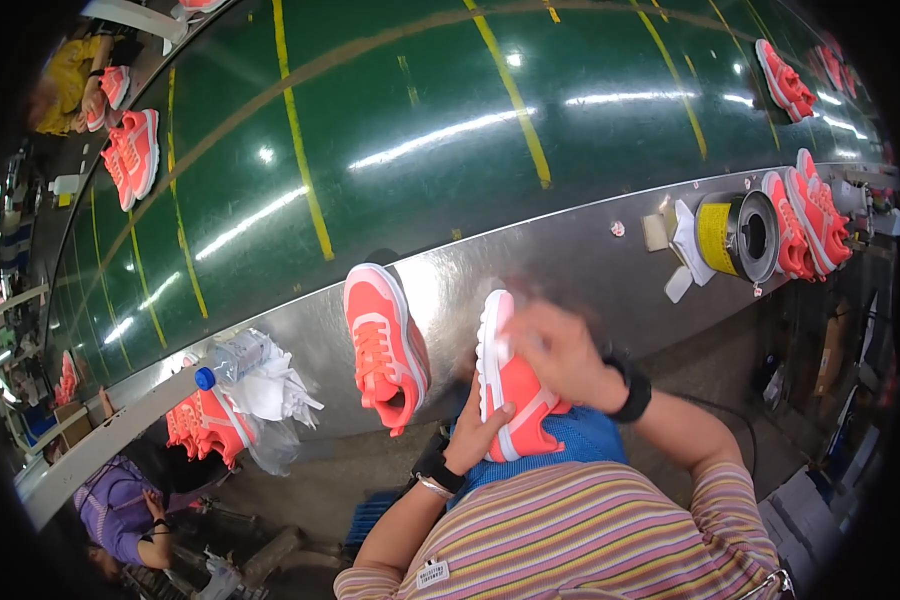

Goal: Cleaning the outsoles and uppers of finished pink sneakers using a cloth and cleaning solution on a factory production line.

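Observation:
A coral sneaker [515, 385] with a white sole is tilted on its side above my lap, its toe pointing away from me. My left hand [480, 430] grips it near the heel, thumb over the upper. Over the toe end, my right hand [560, 350] is bent, its fingertips smeared by motion; whether they hold anything cannot be made out. Just left of my hands, another coral sneaker [385, 345] stands on the metal ledge [570, 270], its heel toward me.
Beyond the ledge runs a green conveyor belt [390, 130] with yellow lines, carrying coral sneakers [130, 155]. To the right stand a yellow-labelled can [720, 238] and several sneakers [815, 220]. A bottle [238, 355] and white paper [275, 390] lie left. Co-workers [115, 510] sit at left.

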The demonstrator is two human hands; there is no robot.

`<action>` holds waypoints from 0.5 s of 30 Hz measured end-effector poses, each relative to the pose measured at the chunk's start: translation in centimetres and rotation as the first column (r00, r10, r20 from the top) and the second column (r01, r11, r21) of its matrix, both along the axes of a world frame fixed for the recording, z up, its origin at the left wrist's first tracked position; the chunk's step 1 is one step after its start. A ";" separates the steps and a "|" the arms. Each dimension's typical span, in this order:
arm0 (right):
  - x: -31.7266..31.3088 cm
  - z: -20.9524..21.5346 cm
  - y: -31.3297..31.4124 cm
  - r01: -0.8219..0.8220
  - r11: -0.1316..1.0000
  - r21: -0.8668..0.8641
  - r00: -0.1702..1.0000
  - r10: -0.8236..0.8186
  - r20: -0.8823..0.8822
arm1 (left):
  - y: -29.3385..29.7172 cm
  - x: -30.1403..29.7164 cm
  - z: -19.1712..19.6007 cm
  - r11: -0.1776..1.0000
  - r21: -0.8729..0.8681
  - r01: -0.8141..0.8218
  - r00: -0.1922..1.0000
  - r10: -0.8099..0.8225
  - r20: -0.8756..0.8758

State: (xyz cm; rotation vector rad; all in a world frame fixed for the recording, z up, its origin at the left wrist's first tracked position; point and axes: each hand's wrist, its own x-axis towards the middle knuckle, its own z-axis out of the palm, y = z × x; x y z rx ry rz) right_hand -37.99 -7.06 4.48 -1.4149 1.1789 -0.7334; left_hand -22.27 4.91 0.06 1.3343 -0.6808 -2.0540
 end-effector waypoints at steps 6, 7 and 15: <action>1.6 -4.4 -2.5 -0.020 0.998 -0.062 0.979 0.007 -0.203 | -0.6 -0.2 1.0 0.998 0.058 -0.002 1.000 0.003 -0.018; 1.4 -3.8 -1.9 -0.059 0.998 -0.029 0.978 0.052 -0.203 | -0.3 -0.1 0.9 0.998 0.062 -0.006 1.000 0.007 -0.012; -0.6 -7.3 -4.2 0.099 0.977 0.188 0.960 -0.044 -0.277 | -0.1 -0.3 0.1 1.000 -0.003 -0.003 0.999 0.003 0.038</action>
